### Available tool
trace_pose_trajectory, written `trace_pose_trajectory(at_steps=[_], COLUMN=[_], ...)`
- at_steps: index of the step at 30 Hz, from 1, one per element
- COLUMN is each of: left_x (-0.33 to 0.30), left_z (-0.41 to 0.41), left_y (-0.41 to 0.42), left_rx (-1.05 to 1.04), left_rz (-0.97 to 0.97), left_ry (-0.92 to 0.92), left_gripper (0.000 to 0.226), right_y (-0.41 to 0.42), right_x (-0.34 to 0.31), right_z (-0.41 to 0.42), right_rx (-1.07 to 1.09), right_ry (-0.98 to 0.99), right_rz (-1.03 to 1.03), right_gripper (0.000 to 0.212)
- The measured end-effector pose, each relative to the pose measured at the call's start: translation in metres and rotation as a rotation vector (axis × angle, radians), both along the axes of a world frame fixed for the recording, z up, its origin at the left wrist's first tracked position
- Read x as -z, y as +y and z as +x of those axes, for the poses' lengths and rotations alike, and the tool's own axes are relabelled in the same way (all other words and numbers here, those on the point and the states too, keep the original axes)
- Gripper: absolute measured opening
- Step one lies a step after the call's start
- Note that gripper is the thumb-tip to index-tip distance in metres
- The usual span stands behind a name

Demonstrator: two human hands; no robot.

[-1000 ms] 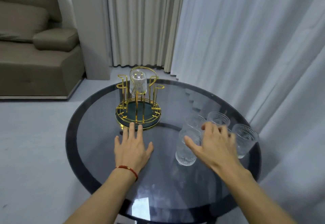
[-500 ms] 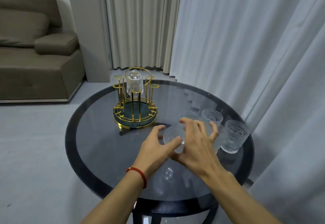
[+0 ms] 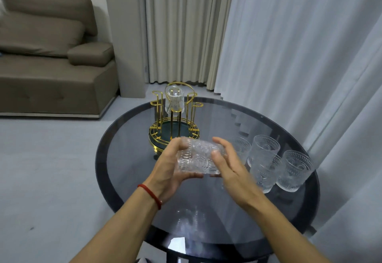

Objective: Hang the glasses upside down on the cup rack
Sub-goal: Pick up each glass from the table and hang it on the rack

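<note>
Both forearms enter from the lower edge above a round dark glass table; the left wrist carries a red cord bracelet. The left hand and right hand together hold one patterned clear glass in the air above the tabletop, tipped onto its side. The left thumb lies over the upper left end of the glass and the left fingers curl beneath it, their tips showing under its lower edge. The right thumb presses against the right end, with the right fingers spread loosely behind and above that end. Which end is the rim cannot be determined. To the right, four matching upright glasses stand clustered on the table, near its right edge; the innermost is partly hidden behind the right hand. Beyond the hands stands the gold wire cup rack with a dark green base. One inverted glass hangs on a far peg. A brown sofa and pale curtains stand behind.
</note>
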State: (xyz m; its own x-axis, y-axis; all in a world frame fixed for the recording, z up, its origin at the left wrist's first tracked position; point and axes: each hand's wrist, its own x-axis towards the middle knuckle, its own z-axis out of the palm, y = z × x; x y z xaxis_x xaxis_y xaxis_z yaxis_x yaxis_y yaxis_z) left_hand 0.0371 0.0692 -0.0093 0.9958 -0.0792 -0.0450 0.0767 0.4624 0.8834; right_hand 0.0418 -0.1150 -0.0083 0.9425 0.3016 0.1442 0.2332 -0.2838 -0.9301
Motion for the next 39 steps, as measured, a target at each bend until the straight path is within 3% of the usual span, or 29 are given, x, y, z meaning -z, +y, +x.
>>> trace_pose_trajectory(at_steps=[2, 6, 9, 11, 17, 21, 28, 39], left_x=[0.009, 0.045, 0.075, 0.088, 0.112, 0.113, 0.113, 0.113], left_z=[0.008, 0.032, 0.054, 0.065, 0.070, 0.071, 0.073, 0.072], left_y=[0.008, 0.032, 0.045, 0.047, 0.046, 0.047, 0.048, 0.046], left_rx=[0.013, -0.356, -0.345, -0.322, -0.266, -0.296, -0.303, -0.333], left_rz=[0.111, 0.887, 1.473, 1.620, 1.731, 1.724, 1.731, 1.696], left_ry=[-0.018, -0.115, -0.046, -0.054, -0.122, -0.133, -0.121, -0.131], left_gripper=[0.053, 0.055, 0.065, 0.073, 0.078, 0.077, 0.077, 0.075], right_y=[0.003, -0.006, -0.014, -0.016, 0.022, 0.077, 0.166, 0.205], right_x=[-0.001, -0.009, -0.024, -0.036, -0.105, -0.151, -0.167, -0.128], right_z=[0.004, 0.022, 0.047, 0.069, 0.153, 0.203, 0.240, 0.248], right_rx=[0.055, 0.283, 0.390, 0.458, 0.570, 0.484, 0.059, -0.160], right_ry=[-0.024, -0.228, -0.257, -0.220, -0.208, -0.244, -0.317, -0.354], right_rz=[0.079, -0.013, 0.053, 0.131, 0.299, 0.290, -0.250, -0.734], right_gripper=[0.039, 0.037, 0.038, 0.036, 0.058, 0.067, 0.068, 0.067])
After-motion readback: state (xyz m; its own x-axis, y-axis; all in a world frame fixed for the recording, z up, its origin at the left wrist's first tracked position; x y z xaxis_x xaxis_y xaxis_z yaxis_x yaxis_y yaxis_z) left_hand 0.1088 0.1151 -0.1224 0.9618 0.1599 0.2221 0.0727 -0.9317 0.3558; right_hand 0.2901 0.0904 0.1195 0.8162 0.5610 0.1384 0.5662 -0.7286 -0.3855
